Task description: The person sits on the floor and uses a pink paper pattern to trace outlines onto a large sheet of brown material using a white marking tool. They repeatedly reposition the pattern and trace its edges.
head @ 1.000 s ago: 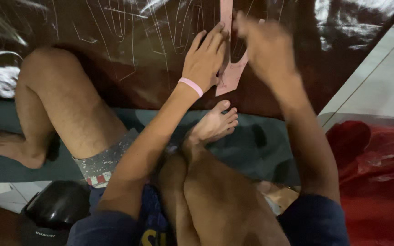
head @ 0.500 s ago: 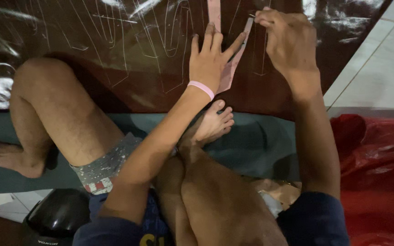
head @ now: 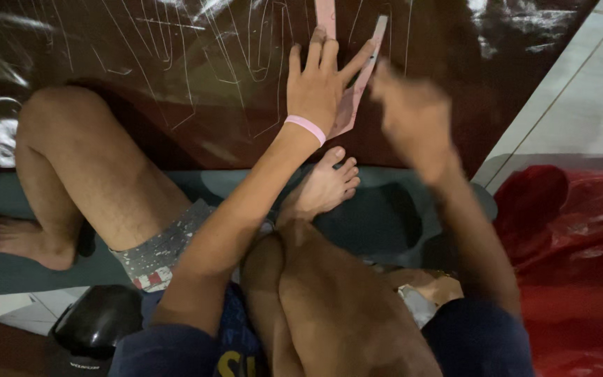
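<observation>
head view: left hand (head: 321, 84) flat, fingers spread, pressing a pink template (head: 357, 91) onto a glossy dark brown sheet (head: 176, 84) at top centre of frame. right hand (head: 410, 115) is blurred just right of it, can't tell its grip. template looks thin, light, stiffish, likely to slide; best pinned flat or pinched at an edge.

Right hand (head: 413, 115) is motion-blurred; the pink template (head: 357, 84) runs off the top edge.

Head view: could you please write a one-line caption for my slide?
Seated person's left hand presses a pink template flat on dark brown sheet marked with traced outlines; blurred right hand hovers beside.
</observation>
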